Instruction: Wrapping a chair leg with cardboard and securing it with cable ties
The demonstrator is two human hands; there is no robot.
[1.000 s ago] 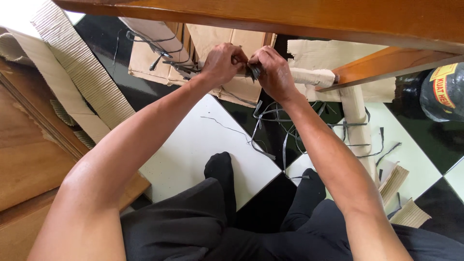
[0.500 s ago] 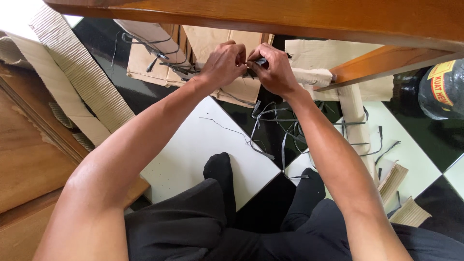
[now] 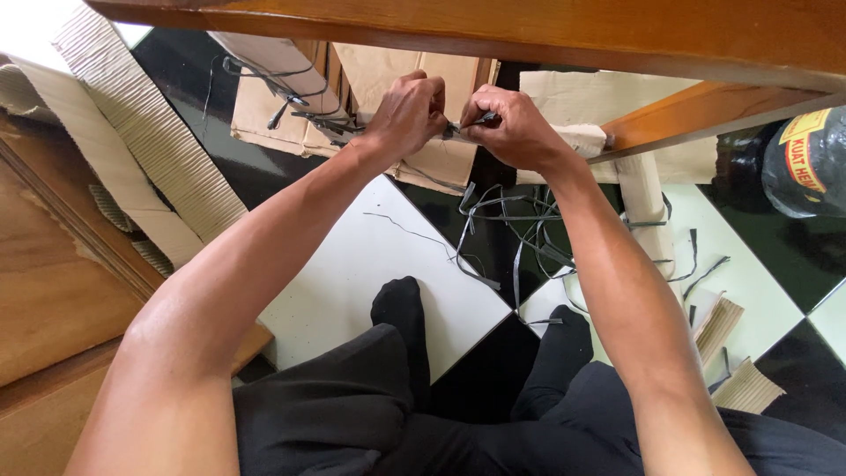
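- The left hand (image 3: 407, 113) is curling its fingers closed, pinching one end of a thin dark strap (image 3: 469, 122).
- The right hand (image 3: 514, 129) is closing its fingers narrowly on the other end of that same strap, thumb and forefinger pressing together.
- The strap is stretching across the short gap between the two hands, just below the wooden rail (image 3: 493, 31) running across the top of the view and in front of a cardboard-wrapped part (image 3: 432, 88).
- The two hands are sitting almost touching, knuckles turned toward each other.
- A wrapped leg (image 3: 648, 198), covered in brown cardboard, is standing just right of the right forearm, with dark bands circling it.
- Loose cut straps (image 3: 511, 229) are lying tangled on the black and white tiled floor (image 3: 352, 264) under the hands.
- More dark straps (image 3: 291, 97) are lying across the cardboard to the left of the left hand.
- A sheet of ribbed cardboard (image 3: 132, 123) is leaning at the far left.
- Two feet in black socks (image 3: 401, 308) are resting on the tiles below the tangle.
- A dark round bag with a yellow label (image 3: 806, 159) is sitting at the right edge.
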